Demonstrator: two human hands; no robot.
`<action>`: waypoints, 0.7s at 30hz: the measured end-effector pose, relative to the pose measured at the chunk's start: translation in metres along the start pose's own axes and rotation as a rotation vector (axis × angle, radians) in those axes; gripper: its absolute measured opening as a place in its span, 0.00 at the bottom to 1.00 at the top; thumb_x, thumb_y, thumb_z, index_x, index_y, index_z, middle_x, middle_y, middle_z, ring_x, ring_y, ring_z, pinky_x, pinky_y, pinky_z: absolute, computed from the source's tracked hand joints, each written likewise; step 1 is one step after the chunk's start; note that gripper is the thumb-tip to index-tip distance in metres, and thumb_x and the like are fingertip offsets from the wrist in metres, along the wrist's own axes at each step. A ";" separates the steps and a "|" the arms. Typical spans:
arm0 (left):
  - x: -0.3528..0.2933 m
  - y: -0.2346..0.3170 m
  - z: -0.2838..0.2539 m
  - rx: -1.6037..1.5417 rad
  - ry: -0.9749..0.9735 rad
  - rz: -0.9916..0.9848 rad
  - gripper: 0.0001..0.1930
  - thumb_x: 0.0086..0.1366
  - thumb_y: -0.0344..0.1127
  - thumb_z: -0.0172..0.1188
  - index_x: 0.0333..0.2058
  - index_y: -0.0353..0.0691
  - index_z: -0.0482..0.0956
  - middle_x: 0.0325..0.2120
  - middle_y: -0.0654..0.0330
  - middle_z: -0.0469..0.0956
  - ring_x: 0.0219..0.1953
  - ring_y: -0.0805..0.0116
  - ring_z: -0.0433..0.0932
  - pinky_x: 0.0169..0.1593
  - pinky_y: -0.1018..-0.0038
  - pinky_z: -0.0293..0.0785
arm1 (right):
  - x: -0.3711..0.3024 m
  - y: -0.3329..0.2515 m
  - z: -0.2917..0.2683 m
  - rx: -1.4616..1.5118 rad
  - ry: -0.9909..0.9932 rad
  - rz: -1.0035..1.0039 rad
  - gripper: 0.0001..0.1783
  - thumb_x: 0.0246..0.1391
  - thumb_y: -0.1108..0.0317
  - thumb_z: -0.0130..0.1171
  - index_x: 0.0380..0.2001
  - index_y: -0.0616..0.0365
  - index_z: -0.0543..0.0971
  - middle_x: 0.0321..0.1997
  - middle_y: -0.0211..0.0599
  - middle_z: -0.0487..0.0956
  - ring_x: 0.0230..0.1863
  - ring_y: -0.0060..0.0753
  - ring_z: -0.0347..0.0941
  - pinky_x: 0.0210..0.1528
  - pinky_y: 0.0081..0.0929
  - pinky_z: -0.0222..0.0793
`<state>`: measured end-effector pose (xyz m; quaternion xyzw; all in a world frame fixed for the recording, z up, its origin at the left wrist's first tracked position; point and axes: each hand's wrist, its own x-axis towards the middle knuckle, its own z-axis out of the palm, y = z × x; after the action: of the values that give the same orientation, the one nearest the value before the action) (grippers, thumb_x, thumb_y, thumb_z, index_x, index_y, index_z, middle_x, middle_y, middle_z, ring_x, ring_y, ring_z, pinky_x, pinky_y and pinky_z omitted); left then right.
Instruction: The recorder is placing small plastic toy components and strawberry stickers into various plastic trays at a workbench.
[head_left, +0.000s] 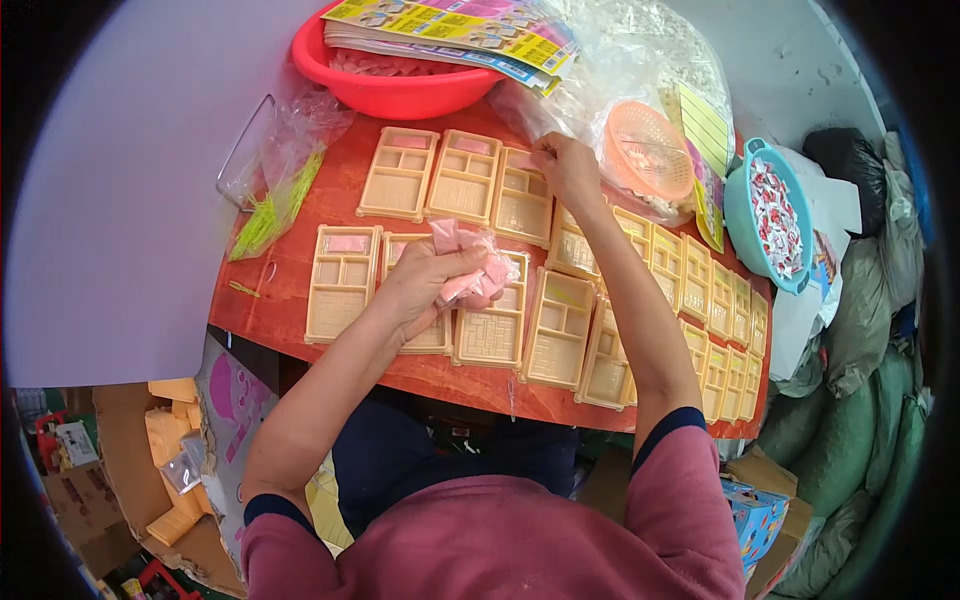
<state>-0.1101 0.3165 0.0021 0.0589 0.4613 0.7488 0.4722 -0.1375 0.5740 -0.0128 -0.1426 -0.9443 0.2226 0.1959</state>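
Bunched in my left hand (418, 285) is a wad of small pink packets (474, 262) in clear wrap, held above the near row of trays. My right hand (572, 172) reaches to the far row, its fingers pinched at the top compartment of a beige divided tray (522, 212). A pink packet (521, 160) lies in that compartment, against my fingertips. Two trays to the left, including the far-left tray (398, 185), each have a pink packet in the top compartment. So does the near-left tray (342, 285). My left hand partly hides the trays below it.
Rows of similar trays (720, 300) continue right along the red table (275, 305). Behind stand a red basin (400, 95) topped with printed sheets (450, 35), a clear bag (640, 50) and an orange basket (650, 150). A turquoise basin (742, 215) of wrapped pieces sits right; yellow-green sticks (265, 220) lie left.
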 end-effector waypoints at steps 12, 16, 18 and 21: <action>0.009 -0.005 0.005 -0.054 0.002 0.093 0.12 0.62 0.33 0.55 0.43 0.35 0.72 0.34 0.57 0.77 0.33 0.69 0.79 0.30 0.78 0.80 | -0.068 -0.063 -0.070 0.600 -0.550 0.190 0.11 0.52 0.63 0.57 0.33 0.60 0.78 0.25 0.27 0.77 0.22 0.17 0.71 0.23 0.17 0.64; 0.008 -0.008 0.014 -0.103 0.036 0.144 0.11 0.63 0.32 0.55 0.43 0.35 0.72 0.35 0.57 0.77 0.34 0.70 0.79 0.31 0.76 0.81 | -0.083 -0.061 -0.068 0.755 -0.693 0.227 0.10 0.52 0.66 0.59 0.34 0.61 0.77 0.23 0.25 0.76 0.21 0.12 0.69 0.21 0.12 0.60; 0.005 -0.010 0.018 -0.115 0.035 0.152 0.11 0.63 0.32 0.54 0.42 0.35 0.72 0.35 0.57 0.77 0.34 0.70 0.79 0.31 0.76 0.81 | -0.087 -0.065 -0.072 0.767 -0.671 0.256 0.09 0.52 0.68 0.58 0.34 0.62 0.76 0.22 0.25 0.75 0.21 0.12 0.69 0.21 0.11 0.61; 0.005 -0.012 0.019 -0.065 0.084 0.196 0.11 0.63 0.34 0.55 0.40 0.34 0.73 0.34 0.58 0.77 0.33 0.71 0.78 0.29 0.78 0.80 | -0.086 -0.065 -0.074 0.765 -0.683 0.254 0.07 0.52 0.70 0.57 0.34 0.62 0.76 0.22 0.25 0.75 0.22 0.12 0.69 0.22 0.11 0.61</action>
<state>-0.0951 0.3343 0.0017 0.0570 0.4482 0.8077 0.3788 -0.0410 0.5145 0.0529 -0.0937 -0.7809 0.6071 -0.1134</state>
